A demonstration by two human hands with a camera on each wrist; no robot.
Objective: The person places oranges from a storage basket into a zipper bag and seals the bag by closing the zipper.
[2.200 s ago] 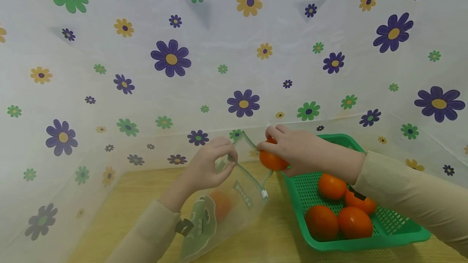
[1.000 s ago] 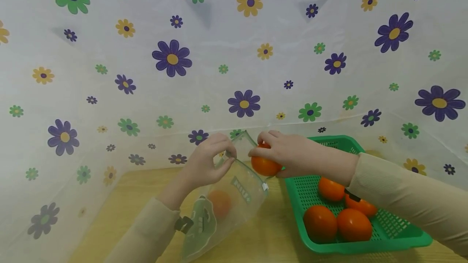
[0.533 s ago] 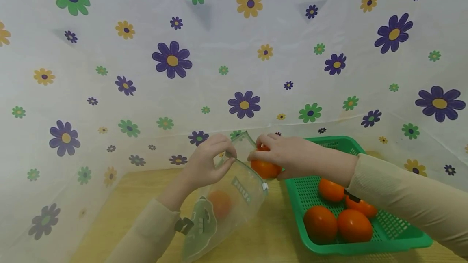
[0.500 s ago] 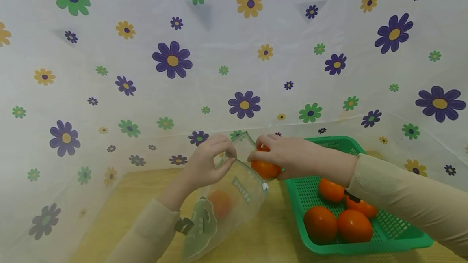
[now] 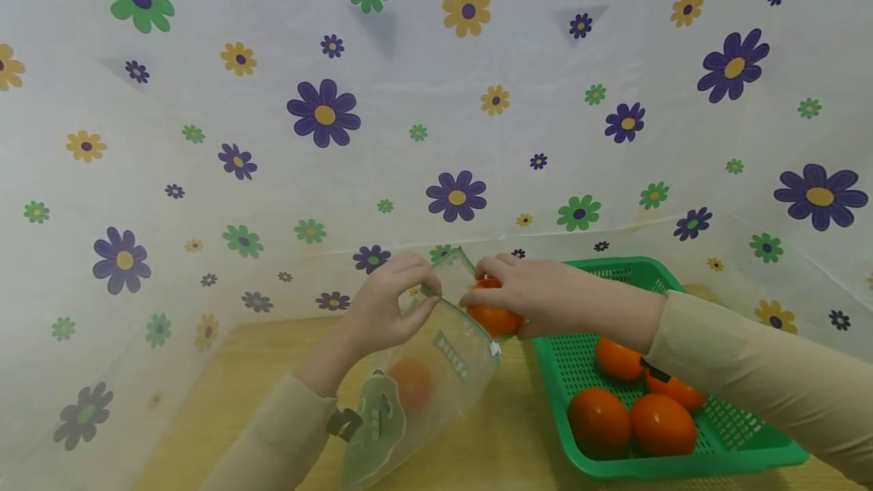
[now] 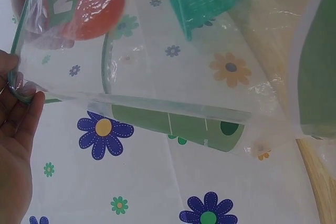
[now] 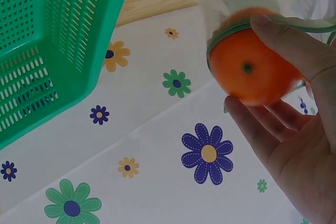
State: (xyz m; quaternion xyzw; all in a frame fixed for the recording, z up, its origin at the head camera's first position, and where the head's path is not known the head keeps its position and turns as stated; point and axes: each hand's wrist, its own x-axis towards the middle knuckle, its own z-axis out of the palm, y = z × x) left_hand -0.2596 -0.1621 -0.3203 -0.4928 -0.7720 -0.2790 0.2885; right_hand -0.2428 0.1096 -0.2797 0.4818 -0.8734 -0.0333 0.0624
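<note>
While the left hand (image 5: 382,311) pinches the clear bag (image 5: 426,377) open by its rim, the right hand (image 5: 539,295) cups an orange fruit (image 5: 492,315) — already at the bag's mouth, which gapes toward it near the tabletop's (image 5: 273,370) back edge.

bag mouth (image 5: 455,279) held open, orange (image 5: 492,315) at rim, basket (image 5: 617,270) close right

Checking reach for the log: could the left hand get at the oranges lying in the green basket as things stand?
Probably not: the left hand pinches the bag's rim, and the right hand with its orange lies between it and the green basket.
</note>
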